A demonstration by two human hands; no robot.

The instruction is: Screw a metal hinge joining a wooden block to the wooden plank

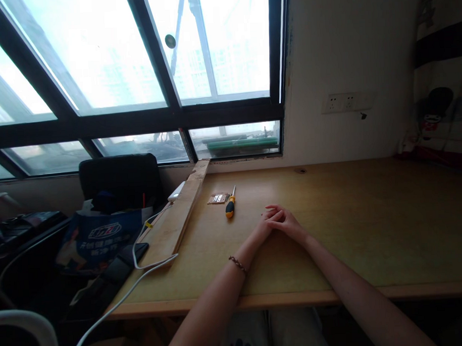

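Note:
My left hand (266,226) and my right hand (291,226) rest together on the table (342,229), fingers loosely crossed over one another. The right hand's fingers stretch out to the left; some left fingers are hidden beneath them. No object shows in either hand. A dark bracelet (238,264) circles my left wrist. Left of the hands lies a screwdriver (230,207) with a yellow and black handle, its shaft pointing toward the window. Beside its shaft is a small flat brownish piece with white rectangles (218,198), too small to identify.
A long wooden board (183,215) lies along the table's left side, with a white cable (134,283) running over its near end. Beyond that edge are a black chair (119,172) and a blue bag (100,240). Behind stand the window (229,112) and a wall with sockets (340,102).

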